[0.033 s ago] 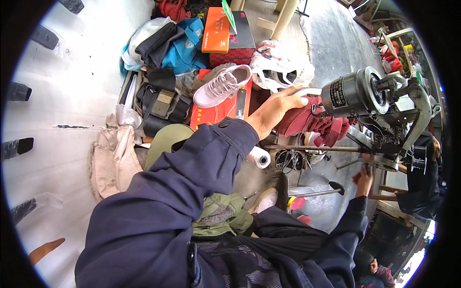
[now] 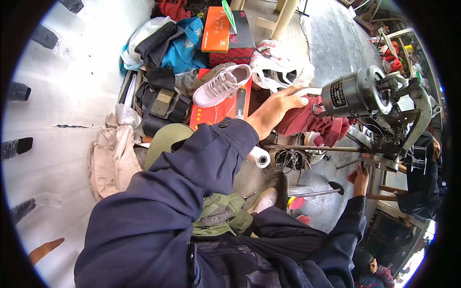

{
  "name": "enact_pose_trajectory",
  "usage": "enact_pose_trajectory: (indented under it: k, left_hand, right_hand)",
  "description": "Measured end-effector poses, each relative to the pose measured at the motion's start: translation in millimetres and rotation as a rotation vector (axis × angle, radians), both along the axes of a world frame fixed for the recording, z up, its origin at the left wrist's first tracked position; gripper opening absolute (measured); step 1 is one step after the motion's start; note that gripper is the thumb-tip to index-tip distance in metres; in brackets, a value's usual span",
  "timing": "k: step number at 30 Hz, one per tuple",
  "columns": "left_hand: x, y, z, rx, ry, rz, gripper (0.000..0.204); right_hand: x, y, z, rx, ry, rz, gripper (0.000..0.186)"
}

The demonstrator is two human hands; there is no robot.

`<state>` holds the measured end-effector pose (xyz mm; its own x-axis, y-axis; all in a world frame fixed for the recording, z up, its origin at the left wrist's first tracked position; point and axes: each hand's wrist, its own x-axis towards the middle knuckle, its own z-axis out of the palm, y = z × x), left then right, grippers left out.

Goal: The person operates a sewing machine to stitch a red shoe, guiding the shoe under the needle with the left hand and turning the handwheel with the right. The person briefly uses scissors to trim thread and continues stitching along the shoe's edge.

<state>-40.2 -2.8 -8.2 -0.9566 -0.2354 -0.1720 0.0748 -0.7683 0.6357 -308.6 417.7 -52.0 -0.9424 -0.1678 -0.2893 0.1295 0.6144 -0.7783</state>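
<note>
Black metal forms the sewing machine with a cylindrical head (image 2: 384,117); beside and below that head sits the dark-red fabric shoe with a pale edge (image 2: 297,120). A loosened hold could let the shoe twist or snag against the mechanism. The left hand (image 2: 273,111) stretches forward, thumb and fingers closed around the shoe. The right hand (image 2: 361,180) bends upward near the round metal wheel (image 2: 378,162); its grip cannot be told.

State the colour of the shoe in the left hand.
The shoe is dark red, best seen in the head view.
</note>
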Motion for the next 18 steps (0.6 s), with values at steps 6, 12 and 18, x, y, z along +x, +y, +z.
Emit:
enact_pose_trajectory:
  k: [6,12,18]
  left_hand:
    - [3,5,0,0.007,-0.032,0.049,0.059]
    - [7,8,4,-0.002,-0.024,0.063,0.059]
    - [6,10,1,0.022,-0.025,0.070,0.059]
  right_hand:
    - [19,-10,89,-0.008,0.549,0.181,0.025]
    - [-42,32,37,-0.228,0.380,-0.245,0.018]
    - [28,-22,40,0.039,0.139,0.190,0.029]
